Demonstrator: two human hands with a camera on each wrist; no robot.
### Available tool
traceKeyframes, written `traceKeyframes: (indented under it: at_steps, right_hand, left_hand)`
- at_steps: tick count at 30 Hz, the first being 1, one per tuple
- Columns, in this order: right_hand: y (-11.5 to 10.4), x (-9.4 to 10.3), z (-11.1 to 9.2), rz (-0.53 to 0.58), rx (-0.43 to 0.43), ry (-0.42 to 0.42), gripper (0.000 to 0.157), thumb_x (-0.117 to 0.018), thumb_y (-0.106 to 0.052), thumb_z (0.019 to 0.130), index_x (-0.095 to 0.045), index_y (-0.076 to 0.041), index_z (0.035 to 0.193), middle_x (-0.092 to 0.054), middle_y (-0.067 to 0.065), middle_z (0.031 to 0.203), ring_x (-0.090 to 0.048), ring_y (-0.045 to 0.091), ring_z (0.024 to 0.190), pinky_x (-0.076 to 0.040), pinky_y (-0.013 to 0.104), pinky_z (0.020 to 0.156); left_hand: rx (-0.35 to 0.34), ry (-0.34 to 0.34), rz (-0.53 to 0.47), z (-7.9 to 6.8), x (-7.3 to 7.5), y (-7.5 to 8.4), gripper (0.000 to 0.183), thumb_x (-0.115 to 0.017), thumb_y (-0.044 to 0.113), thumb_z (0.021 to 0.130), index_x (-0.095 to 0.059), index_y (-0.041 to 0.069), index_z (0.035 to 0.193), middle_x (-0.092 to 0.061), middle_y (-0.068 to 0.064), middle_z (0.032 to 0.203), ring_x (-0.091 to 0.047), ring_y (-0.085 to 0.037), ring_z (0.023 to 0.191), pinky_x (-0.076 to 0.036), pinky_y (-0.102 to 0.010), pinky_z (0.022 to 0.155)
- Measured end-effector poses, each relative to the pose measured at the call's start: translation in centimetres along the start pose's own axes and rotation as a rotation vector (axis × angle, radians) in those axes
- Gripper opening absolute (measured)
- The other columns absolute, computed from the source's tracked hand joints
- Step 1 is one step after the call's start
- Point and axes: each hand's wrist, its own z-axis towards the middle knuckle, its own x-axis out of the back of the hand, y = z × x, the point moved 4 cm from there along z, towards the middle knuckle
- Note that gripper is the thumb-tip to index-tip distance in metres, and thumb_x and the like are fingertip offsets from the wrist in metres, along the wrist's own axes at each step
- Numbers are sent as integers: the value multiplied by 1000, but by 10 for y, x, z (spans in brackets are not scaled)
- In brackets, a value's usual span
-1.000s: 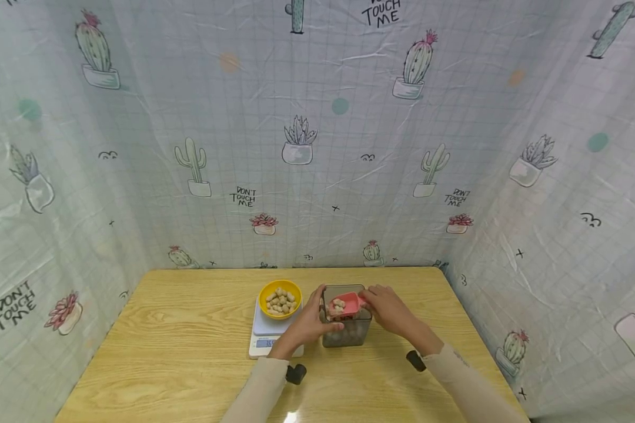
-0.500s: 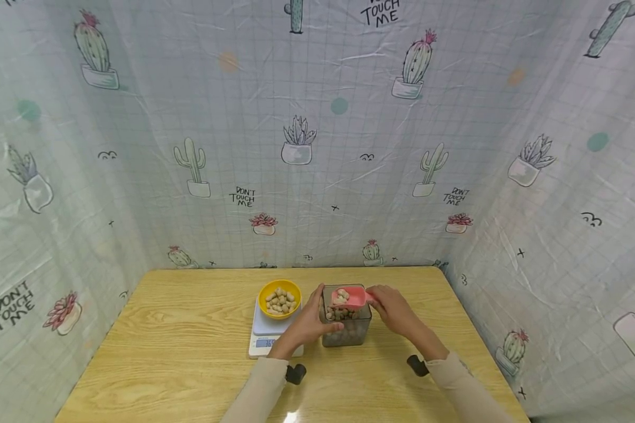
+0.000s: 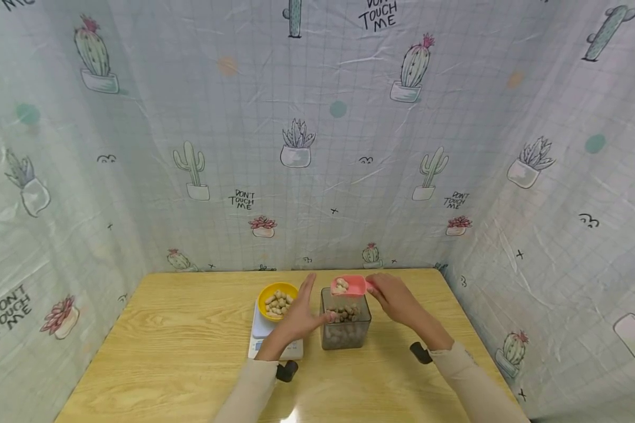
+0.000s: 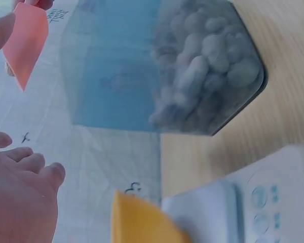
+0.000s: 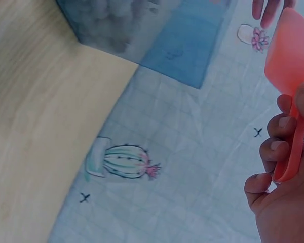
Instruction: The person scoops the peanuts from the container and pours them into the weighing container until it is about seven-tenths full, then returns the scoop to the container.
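Observation:
My right hand (image 3: 395,298) grips the handle of a pink scoop (image 3: 357,285), fingers curled round it in the right wrist view. Several unshelled peanuts (image 3: 341,285) lie in the scoop, which is raised over a clear grey square container (image 3: 344,339). More peanuts fill the lower part of that container. My left hand (image 3: 298,321) is spread, holds nothing, and stands between the container and a yellow bowl (image 3: 261,294). Peanuts lie in the bowl, which sits on a white kitchen scale (image 3: 259,330). The left hand and forearm hide part of the scale and the bowl's right side.
A wood-grain table (image 3: 190,341) carries everything. Behind it and at both sides hangs a curtain (image 3: 323,194) printed with cacti. Black camera mounts (image 3: 287,371) are worn at both wrists.
The scoop with peanuts has risen from inside the container to above its rim. My left hand has let go of the container and moved left, toward the bowl.

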Motion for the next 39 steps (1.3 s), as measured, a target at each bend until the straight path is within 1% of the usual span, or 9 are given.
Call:
traceKeyframes:
  at_steps: [7, 10, 12, 14, 17, 20, 26, 31, 39]
  right_hand:
    - [-7, 4, 15, 15, 5, -31, 18, -56, -16, 100, -63, -9, 114, -69, 7, 103, -64, 24, 93, -52, 44, 80]
    - [-11, 5, 21, 4, -3, -38, 20, -56, -18, 100, -63, -9, 117, -69, 7, 104, -64, 25, 96, -51, 45, 80]
    - [-13, 5, 26, 7, -11, -46, 22, -55, -19, 100, -62, -9, 119, -68, 7, 106, -64, 26, 98, -51, 47, 81]
    - [-15, 5, 31, 14, -19, -56, 24, -54, -20, 101, -62, -9, 121, -69, 8, 110, -65, 26, 101, -51, 48, 84]
    - [-19, 2, 40, 30, -19, -72, 26, -53, -21, 102, -62, -8, 122, -69, 8, 111, -65, 26, 101, -52, 48, 87]
    - [-24, -2, 49, 50, -18, -96, 26, -52, -22, 102, -62, -7, 122, -69, 9, 112, -65, 26, 100, -53, 45, 86]
    - [-30, -14, 67, 92, -22, -163, 24, -51, -24, 102, -62, -11, 119, -69, 4, 106, -63, 19, 92, -49, 38, 79]
    - [-35, -25, 80, 81, 18, -220, 22, -51, -24, 102, -62, -11, 118, -69, 2, 103, -62, 16, 89, -48, 34, 77]
    - [-46, -46, 98, 37, -4, -364, 26, -48, -30, 104, -60, -16, 121, -69, 1, 112, -65, 18, 102, -52, 37, 89]
  left_hand:
    - [16, 61, -12, -10, 24, -3, 107, -73, 52, 84, -1, 28, 160, -5, -8, 167, -23, -41, 149, -34, -64, 110]
    - [12, 87, -16, -14, 34, -9, 104, -73, 49, 85, -2, 30, 159, -5, -7, 167, -40, -45, 138, -43, -62, 102]
    - [17, 105, -24, -16, 40, -12, 104, -73, 51, 84, -3, 32, 159, -5, -6, 167, -41, -45, 138, -44, -62, 102]
    - [22, 122, -29, -18, 44, -18, 106, -74, 53, 82, -3, 35, 158, -5, -5, 167, -38, -44, 140, -43, -62, 103]
    - [26, 151, -27, -22, 51, -25, 108, -76, 54, 80, -4, 36, 158, -5, -5, 167, -18, -41, 150, -32, -66, 110]
    - [44, 171, -25, -25, 58, -35, 109, -78, 50, 80, -4, 36, 158, -4, -3, 167, -14, -40, 151, -28, -68, 112]
    - [80, 191, -6, -30, 69, -55, 113, -82, 37, 79, -5, 24, 160, -4, -10, 167, -16, -45, 150, -26, -68, 112]
    - [132, 162, 28, -31, 71, -71, 119, -85, 37, 76, -3, 13, 160, -3, -16, 166, -16, -47, 149, -26, -66, 113]
    - [192, 106, 38, -32, 68, -94, 123, -84, 42, 75, -1, 9, 159, -2, -20, 165, -16, -47, 149, -24, -65, 115]
